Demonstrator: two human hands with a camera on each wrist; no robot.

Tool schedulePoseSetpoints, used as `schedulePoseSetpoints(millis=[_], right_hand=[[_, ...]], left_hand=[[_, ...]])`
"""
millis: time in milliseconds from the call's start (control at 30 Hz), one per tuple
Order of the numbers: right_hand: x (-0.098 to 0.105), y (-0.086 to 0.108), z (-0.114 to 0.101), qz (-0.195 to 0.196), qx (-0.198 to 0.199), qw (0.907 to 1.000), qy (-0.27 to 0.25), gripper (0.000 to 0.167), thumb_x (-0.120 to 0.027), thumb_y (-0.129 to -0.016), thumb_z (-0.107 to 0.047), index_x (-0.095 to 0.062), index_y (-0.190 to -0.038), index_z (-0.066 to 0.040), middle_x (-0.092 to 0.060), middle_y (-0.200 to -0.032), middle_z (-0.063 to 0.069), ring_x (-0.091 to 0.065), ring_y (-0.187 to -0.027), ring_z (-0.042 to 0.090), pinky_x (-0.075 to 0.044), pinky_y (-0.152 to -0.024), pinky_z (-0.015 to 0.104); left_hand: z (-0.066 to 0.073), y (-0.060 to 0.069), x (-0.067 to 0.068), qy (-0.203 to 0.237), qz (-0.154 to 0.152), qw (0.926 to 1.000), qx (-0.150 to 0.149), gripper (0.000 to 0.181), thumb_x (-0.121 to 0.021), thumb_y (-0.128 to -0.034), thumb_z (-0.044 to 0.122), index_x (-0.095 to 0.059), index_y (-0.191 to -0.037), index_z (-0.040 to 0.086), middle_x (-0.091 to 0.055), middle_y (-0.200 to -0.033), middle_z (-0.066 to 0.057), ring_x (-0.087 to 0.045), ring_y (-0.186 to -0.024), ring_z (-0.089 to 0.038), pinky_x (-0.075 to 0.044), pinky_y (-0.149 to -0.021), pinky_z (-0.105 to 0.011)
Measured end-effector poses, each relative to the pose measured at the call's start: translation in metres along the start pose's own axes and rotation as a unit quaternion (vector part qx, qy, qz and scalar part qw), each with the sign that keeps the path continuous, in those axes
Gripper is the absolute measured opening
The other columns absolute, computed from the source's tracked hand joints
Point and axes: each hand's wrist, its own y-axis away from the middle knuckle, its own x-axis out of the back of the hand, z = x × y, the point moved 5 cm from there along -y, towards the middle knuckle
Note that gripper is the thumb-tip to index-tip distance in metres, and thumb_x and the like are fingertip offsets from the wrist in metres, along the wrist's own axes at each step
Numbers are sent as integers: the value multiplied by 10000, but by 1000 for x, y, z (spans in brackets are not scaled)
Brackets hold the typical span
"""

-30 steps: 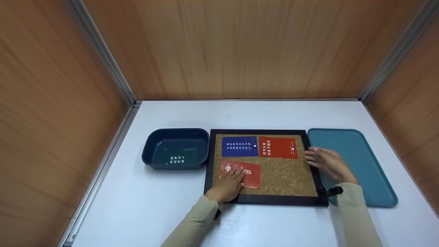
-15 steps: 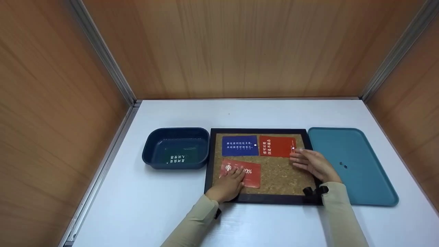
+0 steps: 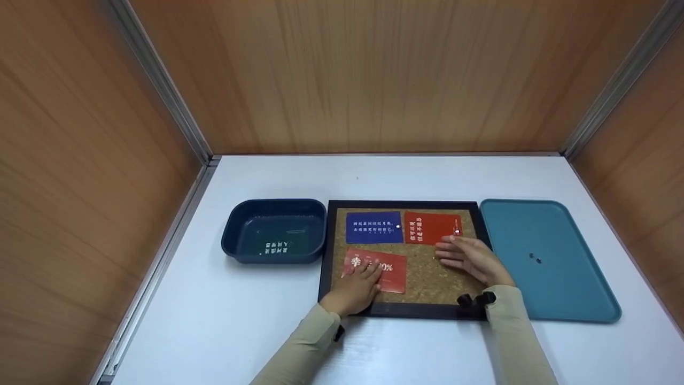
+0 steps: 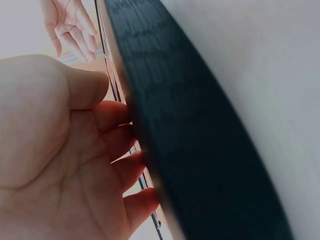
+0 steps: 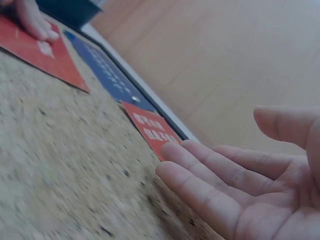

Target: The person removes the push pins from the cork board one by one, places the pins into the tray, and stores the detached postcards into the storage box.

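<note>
My left hand (image 3: 352,290) rests flat with its fingers on a red card (image 3: 394,275) with white print, at the lower left of the cork board (image 3: 427,278). My right hand (image 3: 476,261) hovers over the board's right part, fingers extended, to the right of that card. In the right wrist view its fingers (image 5: 200,192) are spread loosely and nothing shows between them. Beyond stand a blue card (image 3: 372,229) and a second red card (image 3: 427,227), each with a small shiny spot, perhaps a pin, near its right end.
The board has a dark frame (image 3: 406,205). On its left stands a dark blue bin (image 3: 230,243) with a dark green card (image 3: 278,243) inside. A teal tray (image 3: 566,289) on its right bears small metal pieces (image 3: 535,259). Wooden panels surround the white table.
My right hand has moved left from the tray's edge to above the cork, uncovering the small metal pieces on the tray. The left hand stays on the red card.
</note>
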Motion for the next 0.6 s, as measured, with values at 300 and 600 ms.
schedulePoseSetpoints(millis=[300,600], right_hand=[[-26,-11,8,-184,-114,9998,-48,612,-457,-1027,-288,-285,-1437,132,-494,-1377,288,-621,-1164,277,-512,-978,369],[-47,-20,16,-311,-302,9990,-46,561,-438,-1036,-249,-334,-1400,166,-560,-1302,292,-653,-1112,283,-538,-932,351]], left_hand=[[0,0,0,-23,44,10000,-44,491,-338,-1049,313,-324,-1510,145,-258,-1589,-18,-219,-1476,-241,-264,-1185,-435],[1,1,0,-142,24,9999,-55,491,-324,-1052,319,-315,-1513,152,-257,-1588,-14,-225,-1474,-227,-268,-1185,-423]])
